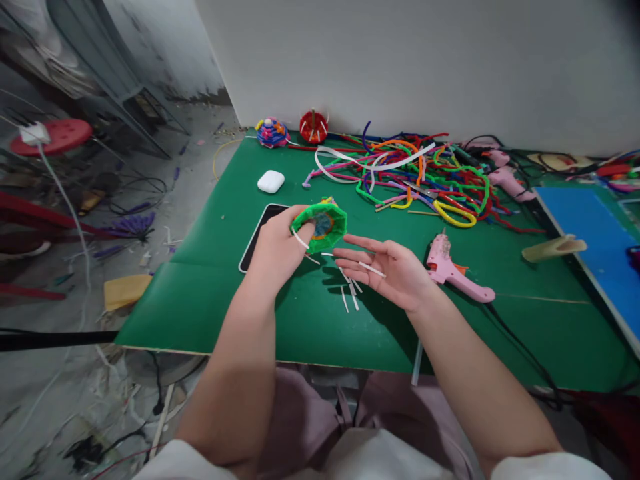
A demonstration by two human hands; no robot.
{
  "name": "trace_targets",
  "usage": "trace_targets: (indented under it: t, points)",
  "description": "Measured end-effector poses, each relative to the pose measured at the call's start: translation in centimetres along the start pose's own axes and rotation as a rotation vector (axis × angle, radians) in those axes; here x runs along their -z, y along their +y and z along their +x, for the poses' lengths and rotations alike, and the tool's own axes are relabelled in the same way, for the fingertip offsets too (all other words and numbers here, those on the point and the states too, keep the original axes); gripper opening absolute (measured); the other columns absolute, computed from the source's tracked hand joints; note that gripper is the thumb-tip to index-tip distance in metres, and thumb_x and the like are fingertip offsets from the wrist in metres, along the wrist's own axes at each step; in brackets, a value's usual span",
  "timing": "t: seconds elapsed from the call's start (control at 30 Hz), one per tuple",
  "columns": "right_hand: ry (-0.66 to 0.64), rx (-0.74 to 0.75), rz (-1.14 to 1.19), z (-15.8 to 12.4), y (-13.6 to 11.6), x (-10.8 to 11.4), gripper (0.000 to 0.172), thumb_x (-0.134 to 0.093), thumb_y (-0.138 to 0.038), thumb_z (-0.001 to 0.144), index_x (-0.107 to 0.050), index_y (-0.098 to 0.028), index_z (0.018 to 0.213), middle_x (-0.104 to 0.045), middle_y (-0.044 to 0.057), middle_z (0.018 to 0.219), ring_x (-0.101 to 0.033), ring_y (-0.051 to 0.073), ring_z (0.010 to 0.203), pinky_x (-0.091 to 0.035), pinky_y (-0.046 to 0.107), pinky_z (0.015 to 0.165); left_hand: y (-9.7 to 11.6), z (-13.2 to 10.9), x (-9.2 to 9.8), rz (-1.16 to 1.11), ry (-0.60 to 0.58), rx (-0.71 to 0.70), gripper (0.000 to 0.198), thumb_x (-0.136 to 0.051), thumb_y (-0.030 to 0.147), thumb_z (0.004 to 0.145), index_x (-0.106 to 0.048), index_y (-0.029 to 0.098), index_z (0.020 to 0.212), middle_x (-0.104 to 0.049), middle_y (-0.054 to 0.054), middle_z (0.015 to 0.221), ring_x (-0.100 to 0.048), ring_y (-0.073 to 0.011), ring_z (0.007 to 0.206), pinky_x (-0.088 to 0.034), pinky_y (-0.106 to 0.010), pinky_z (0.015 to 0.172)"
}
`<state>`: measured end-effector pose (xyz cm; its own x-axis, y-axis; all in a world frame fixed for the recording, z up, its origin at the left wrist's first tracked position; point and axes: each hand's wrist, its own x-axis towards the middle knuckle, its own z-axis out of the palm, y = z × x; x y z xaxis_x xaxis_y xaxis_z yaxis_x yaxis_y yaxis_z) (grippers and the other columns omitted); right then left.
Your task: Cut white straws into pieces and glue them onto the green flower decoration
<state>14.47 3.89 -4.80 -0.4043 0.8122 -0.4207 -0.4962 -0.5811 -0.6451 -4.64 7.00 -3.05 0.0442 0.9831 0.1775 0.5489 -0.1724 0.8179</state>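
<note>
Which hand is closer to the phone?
Left. The left hand hides part of the phone from view and holds the green craft piece. The right hand is farther off, open and palm up, beyond that piece to the right.

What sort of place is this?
Likely a small craft workshop: there's a pink glue gun on the green table, a heap of colourful fuzzy strips, and a green craft piece in the left hand.

Green tabletop [190, 300] — phone [270, 215], small white case [271, 181], pink glue gun [445, 263], short white strips [345, 299] — tangled pipe cleaners [421, 167]
</note>
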Motion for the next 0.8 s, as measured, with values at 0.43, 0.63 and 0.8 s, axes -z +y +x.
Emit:
trace_targets:
  t: [0.43,0.63,0.8]
  points:
    - [-0.054,0.089,-0.136,-0.03,0.56,0.01,0.055,-0.058,0.003,0.064,-0.052,-0.022,0.113,-0.068,0.007,0.106,-0.065,0.019,0.102,-0.044,0.038,0.101,0.03,-0.08,-0.07,-0.017,-0.010,0.015,0.028,-0.048,0.026,0.080,-0.066,0.022,0.102,-0.068,-0.001,0.094,-0.061,-0.0163,0.082,-0.051,-0.032,0.079]
    - [0.011,0.121,-0.235,-0.08,0.30,0.28,0.050,-0.067,-0.005,0.068,-0.054,-0.025,0.113,-0.068,0.006,0.109,-0.068,0.017,0.095,-0.056,0.023,0.079,0.04,-0.16,0.07,-0.046,0.008,0.013,0.027,-0.049,0.027,0.081,-0.066,0.021,0.100,-0.067,-0.002,0.095,-0.061,-0.0157,0.081,-0.053,-0.032,0.080]
    - [0.093,0.098,-0.321,0.19,0.07,0.61,0.049,-0.072,-0.013,0.068,-0.056,-0.021,0.113,-0.073,0.006,0.083,-0.070,0.013,0.074,-0.056,0.016,0.059,0.13,-0.22,0.20,-0.050,0.006,0.000,0.027,-0.049,0.026,0.081,-0.066,0.022,0.102,-0.067,-0.001,0.094,-0.061,-0.0147,0.079,-0.052,-0.033,0.081]
